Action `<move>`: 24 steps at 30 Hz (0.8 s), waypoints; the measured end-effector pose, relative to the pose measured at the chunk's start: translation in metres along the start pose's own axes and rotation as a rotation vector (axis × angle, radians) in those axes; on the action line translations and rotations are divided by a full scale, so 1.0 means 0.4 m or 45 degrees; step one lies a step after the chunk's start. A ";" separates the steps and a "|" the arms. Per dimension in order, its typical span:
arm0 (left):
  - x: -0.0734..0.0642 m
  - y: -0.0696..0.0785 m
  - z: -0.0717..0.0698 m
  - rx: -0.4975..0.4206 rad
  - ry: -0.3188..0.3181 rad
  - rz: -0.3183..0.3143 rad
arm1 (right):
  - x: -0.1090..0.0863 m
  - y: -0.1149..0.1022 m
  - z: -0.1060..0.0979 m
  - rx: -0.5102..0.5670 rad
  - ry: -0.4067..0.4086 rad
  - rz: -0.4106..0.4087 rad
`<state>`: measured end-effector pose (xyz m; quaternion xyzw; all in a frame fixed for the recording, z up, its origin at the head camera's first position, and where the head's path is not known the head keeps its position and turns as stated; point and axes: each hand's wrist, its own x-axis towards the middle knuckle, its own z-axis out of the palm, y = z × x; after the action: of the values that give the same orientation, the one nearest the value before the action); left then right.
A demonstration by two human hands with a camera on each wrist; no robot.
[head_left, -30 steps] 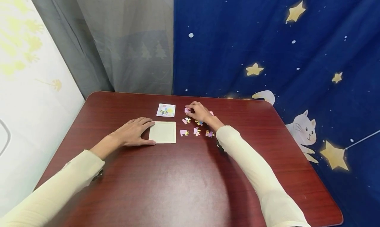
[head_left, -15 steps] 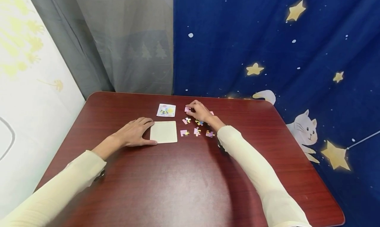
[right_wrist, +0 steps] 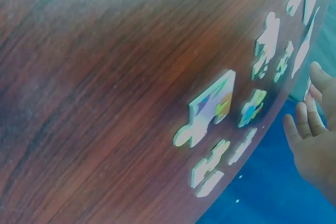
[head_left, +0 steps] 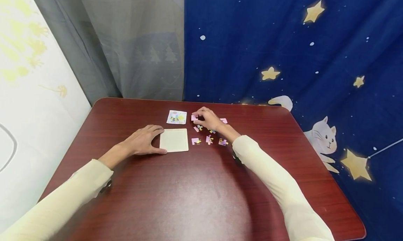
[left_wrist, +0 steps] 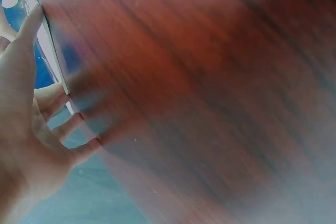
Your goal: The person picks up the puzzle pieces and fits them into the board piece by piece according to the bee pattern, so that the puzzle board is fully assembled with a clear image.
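Head view: the right hand (head_left: 208, 118) pinches a small, flat pink jigsaw piece (head_left: 194, 118) between thumb and fingertips, just right of the square white bee-picture card (head_left: 176, 117). The left hand (head_left: 143, 141) is spread wide, touching the left corners of the shallow square cream tray (head_left: 174, 141). A light hold on the piece's edges seems best — clear of the loose multicoloured jigsaw pieces (head_left: 196, 141) — with the left hand steadying the tray.
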<state>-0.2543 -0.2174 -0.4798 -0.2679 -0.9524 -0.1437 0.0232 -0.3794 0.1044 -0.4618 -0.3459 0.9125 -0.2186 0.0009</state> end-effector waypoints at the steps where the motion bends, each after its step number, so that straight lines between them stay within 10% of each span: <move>1: 0.001 -0.001 -0.001 -0.005 0.009 0.001 | -0.001 -0.006 -0.001 0.011 0.000 -0.007; 24: 0.008 0.001 0.002 -0.044 -0.008 -0.041 | -0.001 -0.100 0.045 0.173 0.001 -0.131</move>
<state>-0.2569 -0.2152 -0.4801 -0.2535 -0.9540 -0.1597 0.0132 -0.3511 0.0711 -0.4623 -0.3914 0.8766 -0.2798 0.0128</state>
